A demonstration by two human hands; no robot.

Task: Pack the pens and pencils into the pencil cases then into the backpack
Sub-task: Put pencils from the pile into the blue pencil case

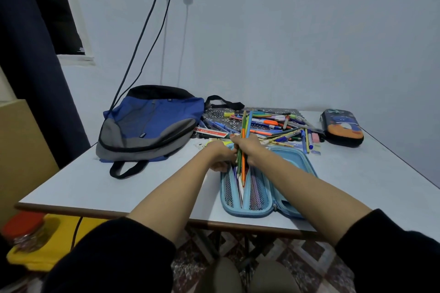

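A blue and grey backpack (pixel 150 126) lies flat on the left of the desk (pixel 107 188), zipped shut, with its black handle loop pointing towards the near edge. To its right, the left hand (pixel 220 154) reaches to the far-left rim of the light blue pencil case (pixel 238 214), fingers curled onto that rim. The case lies open near the front edge, and pens already show in its mesh pockets.

Just beside the left hand, the right hand (pixel 247 150) is wrapped tightly around a bundle of coloured pencils (pixel 245 123). The bundle stands nearly upright (orange, green and blue ones stand out). Its lower ends dip into the middle of the open case and its tips rise above the fist.

Behind both hands, a loose pile of pens and pencils (pixel 273 126) is spread over a patterned mat. Further right, well apart from the hands, a dark pencil case (pixel 342 127) sits closed near the desk's far-right edge.
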